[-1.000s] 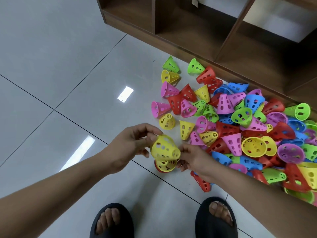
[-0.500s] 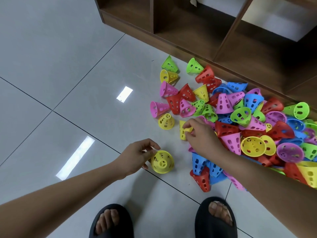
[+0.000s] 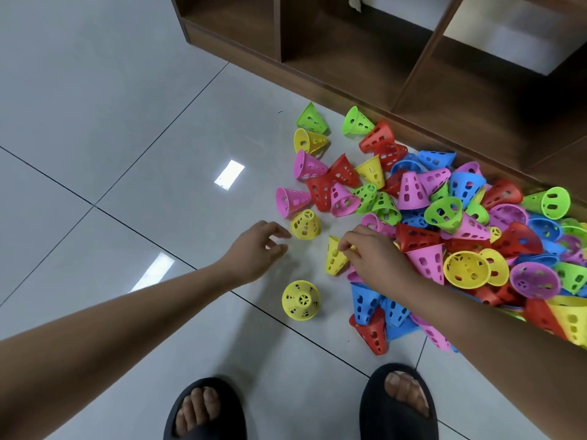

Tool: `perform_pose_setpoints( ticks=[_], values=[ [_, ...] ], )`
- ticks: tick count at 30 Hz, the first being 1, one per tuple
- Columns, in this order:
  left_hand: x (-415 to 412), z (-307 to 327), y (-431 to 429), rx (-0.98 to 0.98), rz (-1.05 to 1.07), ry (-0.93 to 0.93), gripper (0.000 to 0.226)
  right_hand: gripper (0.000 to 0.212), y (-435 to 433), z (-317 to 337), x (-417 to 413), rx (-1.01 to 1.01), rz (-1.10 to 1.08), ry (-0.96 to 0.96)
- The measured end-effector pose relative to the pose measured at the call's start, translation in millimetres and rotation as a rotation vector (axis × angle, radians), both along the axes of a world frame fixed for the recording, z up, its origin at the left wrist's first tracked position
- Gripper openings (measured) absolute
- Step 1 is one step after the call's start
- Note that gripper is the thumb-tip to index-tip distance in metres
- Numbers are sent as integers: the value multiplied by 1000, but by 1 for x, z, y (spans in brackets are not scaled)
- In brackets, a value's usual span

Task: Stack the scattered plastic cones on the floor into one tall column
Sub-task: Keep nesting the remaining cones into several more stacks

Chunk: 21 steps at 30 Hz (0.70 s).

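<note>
Plastic cones (image 3: 443, 214) mostly lie unstacked beyond the right grip (image 3: 374, 258), which pinches a tipped yellow cone (image 3: 333, 265); left grip (image 3: 254, 252) empty, fingers slack (yellow column (image 3: 301, 300) beneath it looks barely begun).

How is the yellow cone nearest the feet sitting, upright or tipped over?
Upright. The yellow cone shows its small spoked top straight at the camera, its wide rim down on the floor.

Glossy pale-grey floor tiles (image 3: 95, 106) w/ dark grout lines & two bright light reflections (image 3: 229, 174). Dark-brown wooden open-cubby shelf unit (image 3: 349, 81) stands along the far side. Black rubber slide sandals at near edge, toes showing: L sandal (image 3: 233, 408), R sandal (image 3: 400, 428).
</note>
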<state>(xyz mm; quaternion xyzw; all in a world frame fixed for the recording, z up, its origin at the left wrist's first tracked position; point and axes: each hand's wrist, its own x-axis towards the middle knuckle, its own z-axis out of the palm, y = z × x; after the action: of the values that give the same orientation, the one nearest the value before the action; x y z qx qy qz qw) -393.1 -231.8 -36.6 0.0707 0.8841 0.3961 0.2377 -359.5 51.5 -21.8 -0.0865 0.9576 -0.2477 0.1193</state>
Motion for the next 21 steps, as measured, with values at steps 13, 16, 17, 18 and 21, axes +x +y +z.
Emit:
perform_pose_setpoints(
  ticks=[13, 16, 17, 18, 21],
  values=[
    [-55, 7, 8, -98, -131, -11, 53, 21, -14, 54, 31, -873, -502, -336],
    [-57, 8, 4, -34, -42, -75, 52, 20, -18, 55, 37, -965, -531, -436],
    [-56, 8, 2, -10, -14, -84, 50, 19, -20, 54, 39, -974, -528, -468],
    [-54, 9, 0, 18, 17, -93, 48, 18, -22, 53, 41, -971, -522, -498],
    [-48, 11, -8, 110, 141, -91, 40, 15, -28, 49, 45, -978, -516, -581]
  ],
)
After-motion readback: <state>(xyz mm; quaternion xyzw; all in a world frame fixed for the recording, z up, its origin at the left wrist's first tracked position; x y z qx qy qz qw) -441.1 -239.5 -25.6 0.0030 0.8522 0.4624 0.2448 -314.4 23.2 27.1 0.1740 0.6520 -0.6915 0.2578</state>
